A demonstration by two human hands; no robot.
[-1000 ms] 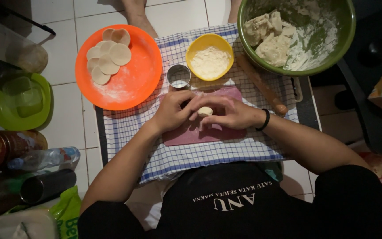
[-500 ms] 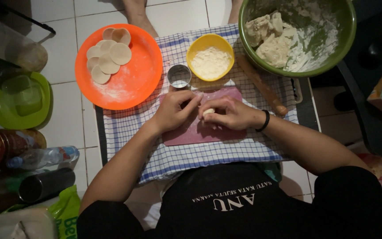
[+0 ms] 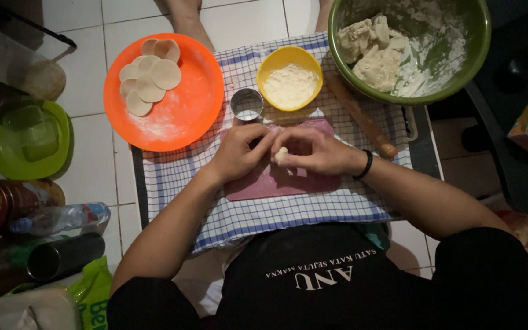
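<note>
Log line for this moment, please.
left hand: on dough piece | right hand: on dough piece | over pink board | discs on orange plate | ring cutter idle

dough lump mostly hidden by fingers (pink board half covered)

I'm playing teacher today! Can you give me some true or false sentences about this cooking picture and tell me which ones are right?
1. Both hands, the left hand and the right hand, pinch a small dough piece over a pink board. True.
2. The round dough discs lie on a blue plate. False: they lie on an orange plate.
3. The yellow bowl holds white flour. True.
4. The rolling pin is in the right hand. False: it lies on the checked cloth, beside the green bowl.
5. The green bowl is empty. False: it holds lumps of dough.
</note>
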